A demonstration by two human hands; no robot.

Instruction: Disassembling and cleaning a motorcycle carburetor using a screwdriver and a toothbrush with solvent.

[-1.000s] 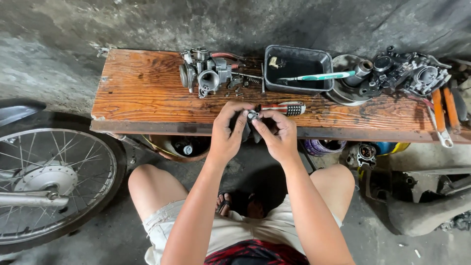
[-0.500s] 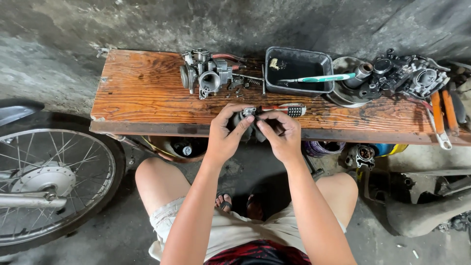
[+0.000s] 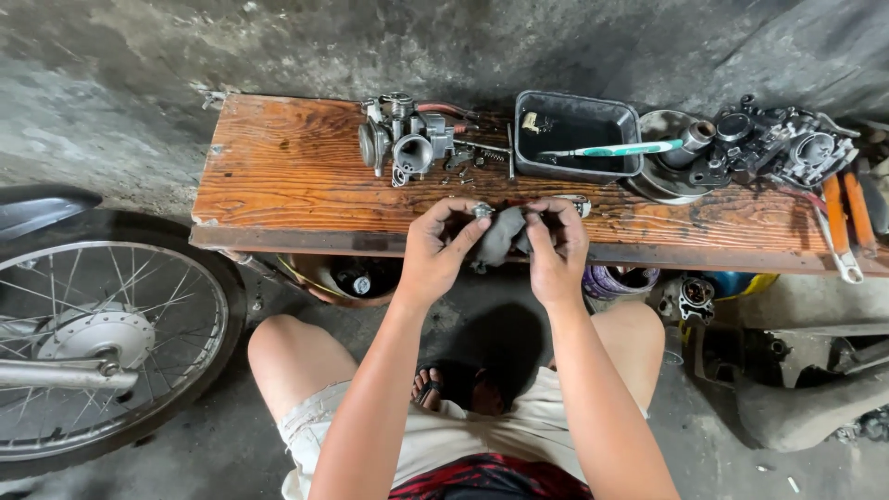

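No packages, labels, signs, screens — none visible.

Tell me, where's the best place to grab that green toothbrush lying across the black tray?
Probably the bare end of the green toothbrush handle on the right, coming from above. It lies flat across the black tray, and that end pokes out over the tray's right rim toward the round metal bowl, so fingers can pinch it from both sides. The left end sits inside the tray, harder to reach.

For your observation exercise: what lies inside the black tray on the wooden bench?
Inside the black tray, a teal-handled toothbrush rests slanted across the right rim, and a small pale part sits in the far-left corner. The floor looks dark; whether it holds liquid cannot be told.
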